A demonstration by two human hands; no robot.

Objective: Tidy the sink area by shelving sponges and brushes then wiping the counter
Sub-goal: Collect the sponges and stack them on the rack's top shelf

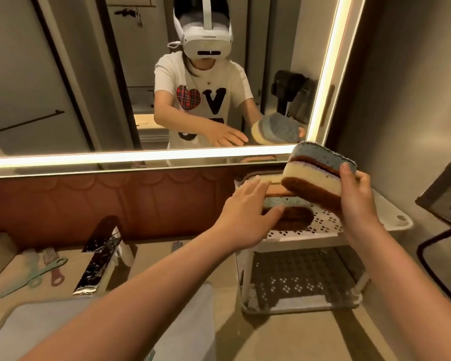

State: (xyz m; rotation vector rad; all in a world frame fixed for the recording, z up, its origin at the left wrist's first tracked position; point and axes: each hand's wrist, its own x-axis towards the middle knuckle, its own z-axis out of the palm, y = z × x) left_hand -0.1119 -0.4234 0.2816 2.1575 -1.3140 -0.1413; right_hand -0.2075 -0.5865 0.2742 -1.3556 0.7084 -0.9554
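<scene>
My right hand [357, 196] grips a stack of layered sponges [315, 175], blue-grey, brown and cream, held tilted above the top shelf of a white perforated two-tier rack [326, 225]. More sponges [289, 208] lie on that top shelf, one blue-grey and one brown. My left hand [245, 209] reaches over them with straight fingers, its fingertips touching the sponges on the shelf. Two brushes [47, 267], one green and one pink, lie on the counter at the far left.
A chrome faucet [99, 256] stands left of centre over a white sink basin [37, 324]. A lit mirror [141, 74] spans the wall and shows a person wearing a headset. The rack's lower shelf [297, 280] holds a dark mat. A black frame [443, 204] juts in at the right.
</scene>
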